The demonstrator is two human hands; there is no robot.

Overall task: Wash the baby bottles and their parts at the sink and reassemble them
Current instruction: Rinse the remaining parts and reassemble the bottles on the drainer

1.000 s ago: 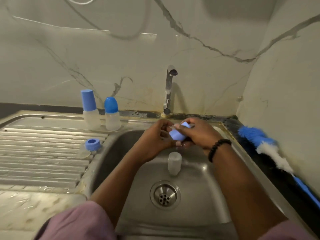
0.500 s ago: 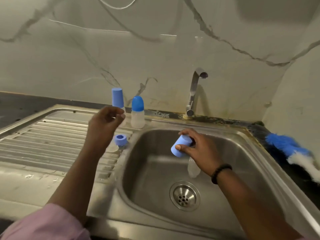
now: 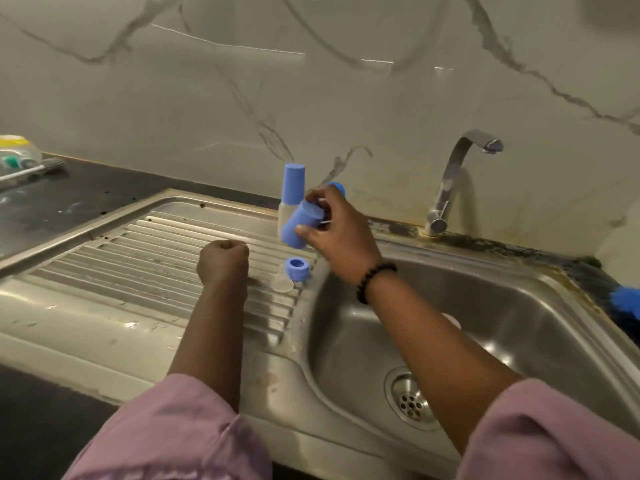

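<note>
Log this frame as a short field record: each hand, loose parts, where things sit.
right hand: holds a blue cap tilted above the drainboard
left hand: fingers curled, over the drainboard; nothing seen in its grip
loose parts: blue collar ring and clear teat at the basin's edge
standing: capped bottle by the wall
tap: no water visible

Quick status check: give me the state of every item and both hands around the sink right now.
Blue cap: tilted, held above the drainboard.
Right hand: grips the blue cap.
Left hand: curled, holding nothing visible, over the drainboard.
Capped bottle: upright, cap on.
Blue ring: loose on the drainboard, opening up.
Clear nipple: loose beside the ring.
Tap: no water running.
</note>
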